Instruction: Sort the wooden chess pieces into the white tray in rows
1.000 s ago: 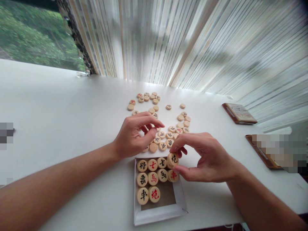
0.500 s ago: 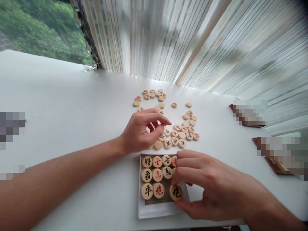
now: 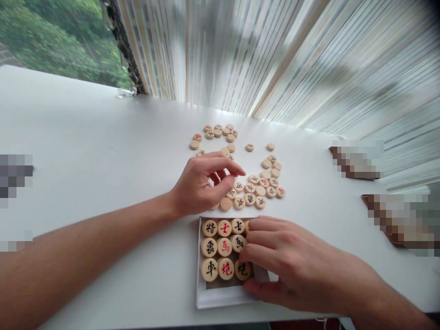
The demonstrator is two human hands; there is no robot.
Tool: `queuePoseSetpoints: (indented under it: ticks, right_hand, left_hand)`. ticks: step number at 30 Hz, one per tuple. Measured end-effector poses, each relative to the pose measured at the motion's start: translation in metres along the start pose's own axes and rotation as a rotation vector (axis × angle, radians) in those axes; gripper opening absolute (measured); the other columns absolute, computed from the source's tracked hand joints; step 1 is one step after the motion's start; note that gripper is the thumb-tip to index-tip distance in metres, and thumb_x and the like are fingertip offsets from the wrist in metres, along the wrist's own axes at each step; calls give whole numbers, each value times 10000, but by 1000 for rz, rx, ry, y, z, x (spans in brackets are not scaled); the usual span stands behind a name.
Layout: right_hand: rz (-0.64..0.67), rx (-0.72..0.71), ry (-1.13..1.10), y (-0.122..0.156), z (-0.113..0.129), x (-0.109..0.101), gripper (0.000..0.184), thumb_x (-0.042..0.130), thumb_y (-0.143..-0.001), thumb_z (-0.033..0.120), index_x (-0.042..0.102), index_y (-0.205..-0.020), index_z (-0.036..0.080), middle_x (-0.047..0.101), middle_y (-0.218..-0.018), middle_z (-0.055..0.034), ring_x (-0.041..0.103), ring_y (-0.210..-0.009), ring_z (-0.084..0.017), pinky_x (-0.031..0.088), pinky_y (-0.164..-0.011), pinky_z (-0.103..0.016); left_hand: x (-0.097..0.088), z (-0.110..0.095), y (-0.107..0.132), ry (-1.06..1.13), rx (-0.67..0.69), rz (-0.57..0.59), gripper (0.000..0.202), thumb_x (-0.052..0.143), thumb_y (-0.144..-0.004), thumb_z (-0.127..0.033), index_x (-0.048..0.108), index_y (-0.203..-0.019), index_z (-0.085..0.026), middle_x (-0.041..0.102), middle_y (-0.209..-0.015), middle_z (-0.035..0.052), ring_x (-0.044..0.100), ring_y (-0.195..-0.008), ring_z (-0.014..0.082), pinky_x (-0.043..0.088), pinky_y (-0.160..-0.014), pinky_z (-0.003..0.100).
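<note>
My right hand (image 3: pixel 285 256) reaches over the white box (image 3: pixel 202 299) from the right. Its thumb and fingers are around a wooden Chinese chess piece (image 3: pixel 242 271) with a black character, which sits in the front row beside a red-marked piece (image 3: pixel 226 269). Rows of upright-facing pieces fill the box's left part; my fingers hide its right side. Beyond the box, my left hand (image 3: pixel 209 183) hovers over loose chess pieces (image 3: pixel 250 199), fingers loosely curled and thumb apart from the index finger. I see no piece held in it.
More loose pieces, some face down, lie scattered on the white table (image 3: pixel 120 169) toward the curtain (image 3: pixel 220 55). Two brown-edged objects (image 3: pixel 381 220), partly blurred out, stand at the right. A window with greenery is at the upper left.
My right hand has moved slightly left, bringing the black-marked piece against the red-marked one in the front row. My left hand has stayed almost still.
</note>
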State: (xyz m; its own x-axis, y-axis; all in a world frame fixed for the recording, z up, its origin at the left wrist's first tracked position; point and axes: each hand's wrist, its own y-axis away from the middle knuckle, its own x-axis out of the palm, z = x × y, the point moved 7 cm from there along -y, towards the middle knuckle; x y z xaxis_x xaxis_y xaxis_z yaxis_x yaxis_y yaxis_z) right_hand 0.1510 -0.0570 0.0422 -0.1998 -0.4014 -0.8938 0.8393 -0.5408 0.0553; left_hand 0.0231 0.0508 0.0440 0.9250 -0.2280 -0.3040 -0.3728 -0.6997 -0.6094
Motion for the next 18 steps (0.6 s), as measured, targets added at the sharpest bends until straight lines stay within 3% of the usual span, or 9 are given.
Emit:
queuePoseSetpoints:
  ticks: [9, 18]
  right_hand:
    - [45, -40, -27, 1, 0, 4, 217, 647, -1024, 191, 620, -809, 201, 661, -786, 0, 533, -789, -176, 421, -756, -317]
    - [55, -65, 4, 2, 2, 5, 177, 599, -1032, 133, 670, -888, 207, 695, -851, -11, 546, -823, -188, 416, -777, -330]
  left_hand:
    - [1, 2, -1, 2, -8, 2, 222, 610, -872, -69, 818, -932, -116, 767, -853, 64, 677, -720, 125, 557, -590, 213]
    - [1, 1, 0, 4, -17, 2, 227, 606, -871, -77, 822, -931, -114, 770, -848, 65, 673, -711, 125, 555, -588, 216]
